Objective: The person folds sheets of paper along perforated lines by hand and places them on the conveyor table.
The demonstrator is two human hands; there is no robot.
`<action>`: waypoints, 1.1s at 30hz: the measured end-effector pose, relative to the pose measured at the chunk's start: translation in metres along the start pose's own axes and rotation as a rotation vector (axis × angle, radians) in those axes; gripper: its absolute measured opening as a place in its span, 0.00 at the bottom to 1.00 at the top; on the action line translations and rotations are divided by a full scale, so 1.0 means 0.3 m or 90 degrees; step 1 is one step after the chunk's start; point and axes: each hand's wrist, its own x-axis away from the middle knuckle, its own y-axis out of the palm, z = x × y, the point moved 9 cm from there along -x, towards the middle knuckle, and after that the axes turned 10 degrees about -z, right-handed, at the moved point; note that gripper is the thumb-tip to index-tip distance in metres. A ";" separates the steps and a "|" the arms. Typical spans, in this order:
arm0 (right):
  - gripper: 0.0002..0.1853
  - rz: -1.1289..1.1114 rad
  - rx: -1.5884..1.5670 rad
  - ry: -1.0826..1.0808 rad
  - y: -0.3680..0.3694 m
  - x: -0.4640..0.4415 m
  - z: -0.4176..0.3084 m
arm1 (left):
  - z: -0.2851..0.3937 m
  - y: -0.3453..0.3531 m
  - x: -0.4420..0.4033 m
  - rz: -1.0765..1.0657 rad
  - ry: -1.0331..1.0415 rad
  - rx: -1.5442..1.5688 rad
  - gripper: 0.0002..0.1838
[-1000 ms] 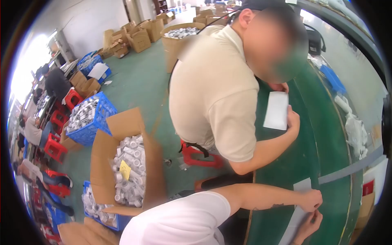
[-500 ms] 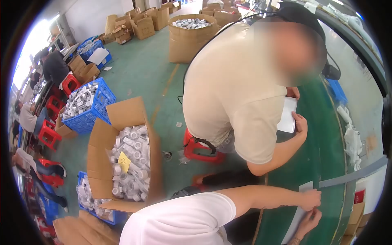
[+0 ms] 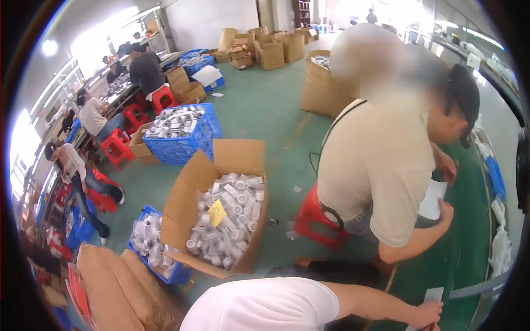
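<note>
My left hand (image 3: 425,314) reaches in from the bottom at the lower right, over the green bench, its fingers pinched on a pale flat strip (image 3: 434,294). One end of the strip sticks out above the fingers, and its other end is mostly cut off by the frame. Of my right hand (image 3: 433,326) only a sliver of fingers shows at the bottom edge, just below my left hand; its grip is hidden. Beyond my arm, a co-worker in a beige shirt holds a white sheet (image 3: 432,199) in two hands over the bench.
Left of my arm stand an open carton (image 3: 175,223) of bagged white-grey parts and blue crates (image 3: 179,149) of similar parts. A red stool (image 3: 314,220) is under the co-worker. A grey band (image 3: 480,288) crosses the bench at right. Other people sit or stand at far left.
The view has swung left, so the bench, co-worker and my hands appear farther right and lower. My right hand has mostly left the frame. My left hand still grips the strip.
</note>
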 end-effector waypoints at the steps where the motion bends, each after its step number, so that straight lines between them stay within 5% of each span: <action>1: 0.09 -0.001 0.036 0.008 -0.037 0.012 -0.012 | -0.012 -0.016 0.009 -0.001 -0.006 -0.009 0.08; 16: 0.10 -0.030 0.011 -0.013 -0.032 0.017 -0.106 | -0.046 -0.078 0.092 0.060 -0.045 -0.029 0.10; 28: 0.11 -0.106 0.005 0.031 -0.036 0.017 -0.138 | -0.074 -0.059 0.139 -0.052 -0.122 -0.046 0.12; 30: 0.11 -0.108 0.024 0.013 -0.028 0.020 -0.122 | -0.073 -0.063 0.150 0.045 -0.108 0.015 0.06; 33: 0.12 -0.120 0.075 0.029 -0.018 0.030 -0.088 | 0.004 -0.218 0.268 -0.013 -0.132 0.203 0.07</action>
